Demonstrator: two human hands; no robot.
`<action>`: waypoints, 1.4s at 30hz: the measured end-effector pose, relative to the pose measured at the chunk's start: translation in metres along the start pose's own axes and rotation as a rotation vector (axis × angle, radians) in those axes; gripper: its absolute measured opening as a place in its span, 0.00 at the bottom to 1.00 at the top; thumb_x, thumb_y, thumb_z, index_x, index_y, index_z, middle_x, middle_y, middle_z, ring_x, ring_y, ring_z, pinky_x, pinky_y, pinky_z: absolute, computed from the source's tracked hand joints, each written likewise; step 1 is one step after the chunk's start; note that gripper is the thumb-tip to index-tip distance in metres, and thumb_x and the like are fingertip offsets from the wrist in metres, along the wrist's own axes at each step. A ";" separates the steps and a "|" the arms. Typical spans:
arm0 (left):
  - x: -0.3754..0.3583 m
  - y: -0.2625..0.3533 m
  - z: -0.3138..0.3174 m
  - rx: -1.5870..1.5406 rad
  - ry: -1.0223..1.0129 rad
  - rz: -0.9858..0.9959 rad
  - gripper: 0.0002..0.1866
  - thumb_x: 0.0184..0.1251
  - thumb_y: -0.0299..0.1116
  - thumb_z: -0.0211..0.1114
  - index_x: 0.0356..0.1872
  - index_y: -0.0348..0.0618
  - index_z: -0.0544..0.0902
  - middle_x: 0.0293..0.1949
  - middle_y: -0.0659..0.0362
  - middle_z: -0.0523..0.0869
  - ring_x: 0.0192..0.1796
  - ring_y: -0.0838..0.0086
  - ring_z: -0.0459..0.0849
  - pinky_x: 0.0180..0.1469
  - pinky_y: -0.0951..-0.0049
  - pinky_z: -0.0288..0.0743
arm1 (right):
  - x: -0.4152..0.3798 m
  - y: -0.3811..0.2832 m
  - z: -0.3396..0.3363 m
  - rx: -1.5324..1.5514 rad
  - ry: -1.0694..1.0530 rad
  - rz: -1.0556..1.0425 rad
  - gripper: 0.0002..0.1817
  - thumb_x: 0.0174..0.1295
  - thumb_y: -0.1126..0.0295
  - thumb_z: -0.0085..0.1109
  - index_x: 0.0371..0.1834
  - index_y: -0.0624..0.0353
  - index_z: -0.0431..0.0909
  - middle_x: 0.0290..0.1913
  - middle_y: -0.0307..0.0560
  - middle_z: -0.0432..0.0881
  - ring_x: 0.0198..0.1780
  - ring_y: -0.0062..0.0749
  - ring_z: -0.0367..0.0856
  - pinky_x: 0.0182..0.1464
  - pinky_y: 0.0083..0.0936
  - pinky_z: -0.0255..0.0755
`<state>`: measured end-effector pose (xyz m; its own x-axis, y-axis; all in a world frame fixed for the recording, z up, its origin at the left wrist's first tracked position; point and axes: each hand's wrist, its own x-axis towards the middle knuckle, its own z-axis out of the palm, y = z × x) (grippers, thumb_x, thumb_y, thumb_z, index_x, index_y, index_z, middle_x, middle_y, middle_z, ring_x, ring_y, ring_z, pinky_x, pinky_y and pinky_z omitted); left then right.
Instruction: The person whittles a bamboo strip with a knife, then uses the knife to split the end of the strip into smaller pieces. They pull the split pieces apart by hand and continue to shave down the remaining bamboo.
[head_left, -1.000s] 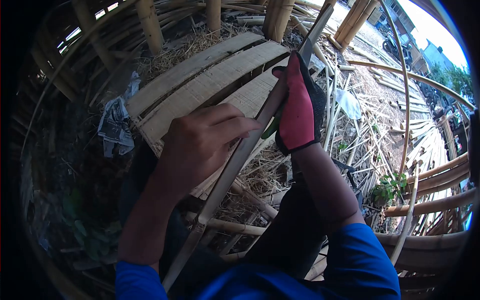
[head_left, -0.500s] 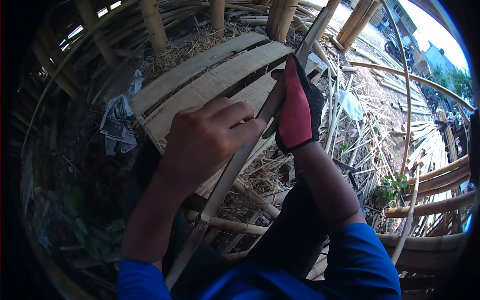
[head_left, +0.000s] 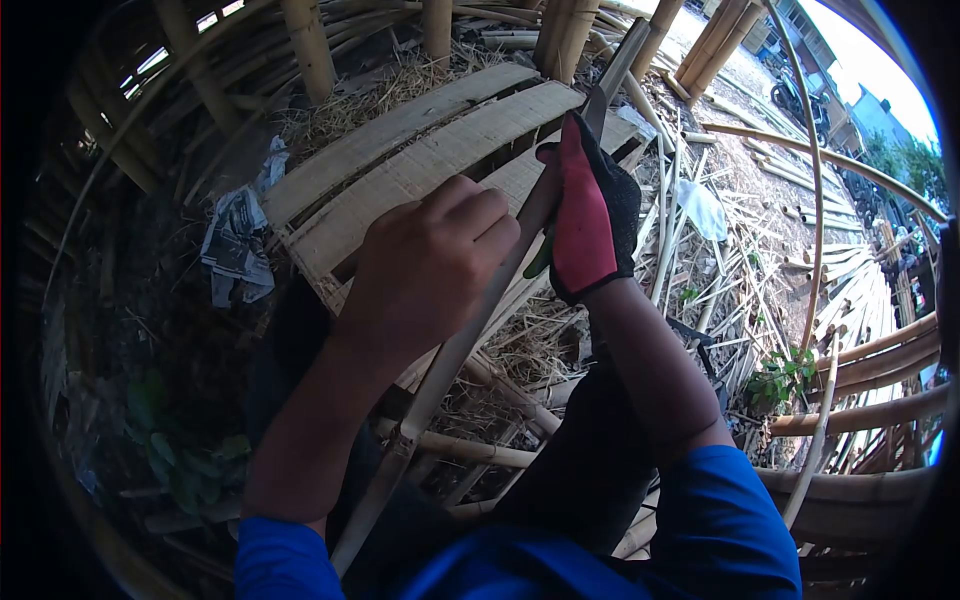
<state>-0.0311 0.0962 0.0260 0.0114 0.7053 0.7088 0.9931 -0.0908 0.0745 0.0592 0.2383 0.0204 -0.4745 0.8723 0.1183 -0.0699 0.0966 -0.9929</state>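
Observation:
A long split bamboo strip (head_left: 455,355) slants from my lap up to the far right, passing over a slatted wooden bench. My right hand (head_left: 590,215), in a pink and black glove, wraps around its upper part. A darker stretch of the piece shows beside the glove's thumb and fingertips. My left hand (head_left: 435,265) is bare, its fingers curled closed right at the strip's left edge. Whatever those fingers hold is hidden on their far side. Pale flat slats (head_left: 400,180) of the bench lie beneath both hands.
Bamboo posts (head_left: 310,50) stand behind the bench. A crumpled printed sheet (head_left: 238,245) lies at its left. Bamboo offcuts and shavings (head_left: 740,300) litter the ground on the right, near a small green plant (head_left: 780,380). Bamboo rails (head_left: 860,410) cross the right side.
My left hand has shifted slightly left and up, its thumb drawing back from the strip and tucking in. My right hand and the bamboo strip have barely moved.

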 end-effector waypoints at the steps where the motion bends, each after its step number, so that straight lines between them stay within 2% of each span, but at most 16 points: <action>1: 0.000 -0.001 -0.001 -0.001 0.001 0.000 0.09 0.43 0.17 0.64 0.27 0.43 0.79 0.32 0.61 0.77 0.42 0.69 0.81 0.35 0.68 0.78 | 0.002 0.003 -0.001 -0.001 0.000 0.000 0.26 0.72 0.46 0.53 0.60 0.56 0.78 0.43 0.40 0.84 0.33 0.17 0.74 0.33 0.19 0.69; 3: 0.001 -0.002 -0.003 -0.023 -0.038 -0.008 0.10 0.42 0.17 0.64 0.28 0.41 0.78 0.31 0.60 0.77 0.39 0.66 0.81 0.33 0.67 0.77 | 0.007 0.010 -0.002 -0.177 0.006 -0.160 0.29 0.72 0.44 0.49 0.46 0.63 0.82 0.30 0.47 0.82 0.26 0.29 0.80 0.29 0.28 0.73; 6: 0.001 0.012 -0.016 -0.176 -0.030 -0.099 0.10 0.45 0.14 0.62 0.28 0.40 0.78 0.30 0.59 0.78 0.36 0.68 0.83 0.31 0.69 0.76 | 0.024 0.015 -0.009 -0.294 0.100 -0.227 0.28 0.72 0.45 0.49 0.48 0.62 0.82 0.30 0.49 0.82 0.25 0.30 0.80 0.29 0.29 0.73; 10: -0.005 0.012 -0.033 -0.510 -0.043 -0.179 0.10 0.51 0.11 0.60 0.31 0.38 0.79 0.34 0.58 0.83 0.37 0.71 0.85 0.32 0.71 0.79 | 0.049 0.024 -0.020 -0.024 0.119 -0.086 0.28 0.72 0.45 0.50 0.49 0.62 0.83 0.32 0.49 0.83 0.26 0.29 0.78 0.30 0.28 0.73; 12: -0.006 -0.010 -0.043 -0.793 -0.242 -0.255 0.11 0.58 0.10 0.58 0.36 0.37 0.82 0.41 0.54 0.86 0.43 0.74 0.86 0.36 0.72 0.81 | 0.051 0.027 -0.019 -0.027 0.114 -0.090 0.29 0.71 0.44 0.51 0.48 0.63 0.83 0.32 0.47 0.83 0.26 0.27 0.78 0.31 0.27 0.73; 13: -0.005 -0.009 -0.032 -0.764 0.086 -0.446 0.15 0.62 0.12 0.57 0.46 0.39 0.83 0.47 0.53 0.87 0.45 0.73 0.87 0.43 0.71 0.82 | 0.046 0.025 -0.016 0.035 0.123 -0.100 0.29 0.71 0.44 0.51 0.47 0.63 0.83 0.31 0.46 0.83 0.26 0.26 0.77 0.31 0.27 0.72; 17: -0.004 -0.033 -0.015 -0.189 0.474 -0.472 0.17 0.68 0.17 0.57 0.55 0.41 0.80 0.45 0.54 0.87 0.46 0.71 0.86 0.53 0.72 0.80 | 0.035 0.016 -0.012 0.035 0.091 -0.097 0.29 0.71 0.43 0.52 0.44 0.63 0.84 0.30 0.43 0.81 0.27 0.24 0.77 0.30 0.25 0.71; 18: -0.015 -0.046 -0.004 -0.412 0.368 -0.498 0.14 0.73 0.22 0.53 0.57 0.39 0.78 0.46 0.55 0.86 0.48 0.71 0.86 0.55 0.69 0.78 | 0.032 0.010 -0.012 0.044 0.089 -0.102 0.29 0.71 0.43 0.52 0.44 0.63 0.84 0.30 0.43 0.81 0.27 0.24 0.77 0.30 0.25 0.71; 20: -0.020 -0.048 -0.007 -0.816 0.049 -0.649 0.17 0.81 0.36 0.47 0.58 0.37 0.76 0.47 0.55 0.86 0.50 0.70 0.85 0.55 0.67 0.77 | 0.026 0.001 -0.011 0.157 -0.031 0.128 0.29 0.68 0.44 0.58 0.61 0.56 0.76 0.44 0.41 0.83 0.40 0.23 0.76 0.42 0.23 0.71; 23: -0.027 -0.021 -0.005 -1.130 -0.426 -0.866 0.28 0.82 0.52 0.41 0.51 0.36 0.78 0.43 0.54 0.86 0.50 0.71 0.85 0.51 0.69 0.78 | 0.025 0.005 -0.010 0.235 -0.063 0.088 0.30 0.69 0.42 0.55 0.61 0.55 0.76 0.45 0.41 0.83 0.41 0.23 0.76 0.42 0.23 0.71; 26: -0.029 -0.001 0.001 -1.339 -0.731 -0.651 0.28 0.81 0.55 0.41 0.41 0.39 0.76 0.32 0.57 0.84 0.38 0.73 0.86 0.42 0.72 0.79 | 0.027 0.002 -0.013 0.291 -0.062 -0.008 0.30 0.70 0.41 0.52 0.60 0.56 0.76 0.43 0.41 0.83 0.40 0.22 0.75 0.40 0.22 0.70; 30: -0.023 0.016 0.000 -1.634 -0.657 -0.874 0.24 0.80 0.55 0.43 0.34 0.45 0.71 0.21 0.63 0.75 0.21 0.77 0.78 0.27 0.78 0.74 | 0.037 0.000 -0.030 0.321 -0.134 0.080 0.32 0.70 0.39 0.49 0.58 0.58 0.76 0.33 0.38 0.80 0.26 0.21 0.73 0.30 0.20 0.68; 32: -0.018 0.021 -0.007 -1.657 -0.600 -1.007 0.22 0.81 0.54 0.42 0.32 0.49 0.66 0.16 0.68 0.62 0.14 0.81 0.66 0.16 0.82 0.60 | 0.045 0.000 -0.040 0.320 -0.118 0.118 0.31 0.71 0.40 0.49 0.54 0.59 0.76 0.29 0.37 0.77 0.21 0.21 0.70 0.26 0.20 0.66; 33: -0.022 0.021 -0.010 -1.800 -0.532 -1.058 0.19 0.81 0.52 0.44 0.35 0.49 0.67 0.18 0.69 0.61 0.13 0.84 0.60 0.15 0.84 0.53 | 0.048 0.001 -0.045 0.313 -0.107 0.165 0.30 0.71 0.41 0.49 0.51 0.60 0.77 0.24 0.36 0.74 0.16 0.21 0.66 0.21 0.20 0.64; 36: -0.035 0.019 -0.028 -1.997 -0.375 -1.264 0.16 0.79 0.50 0.48 0.37 0.50 0.67 0.23 0.68 0.64 0.17 0.84 0.61 0.17 0.84 0.54 | 0.048 0.003 -0.057 0.440 -0.152 0.169 0.27 0.71 0.44 0.51 0.44 0.62 0.77 0.18 0.35 0.67 0.12 0.21 0.61 0.18 0.20 0.58; 42: -0.056 0.036 -0.051 -1.597 -0.243 -1.459 0.14 0.78 0.47 0.53 0.42 0.48 0.69 0.32 0.65 0.66 0.26 0.79 0.67 0.19 0.84 0.60 | 0.039 -0.006 -0.059 0.440 -0.287 0.070 0.26 0.73 0.45 0.48 0.46 0.62 0.77 0.22 0.36 0.70 0.23 0.24 0.71 0.27 0.22 0.66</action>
<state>-0.0016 0.0176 0.0252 -0.3153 0.8399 -0.4418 -0.5949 0.1877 0.7815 0.0926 0.3000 0.0305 -0.7082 0.6970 0.1129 -0.3622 -0.2214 -0.9054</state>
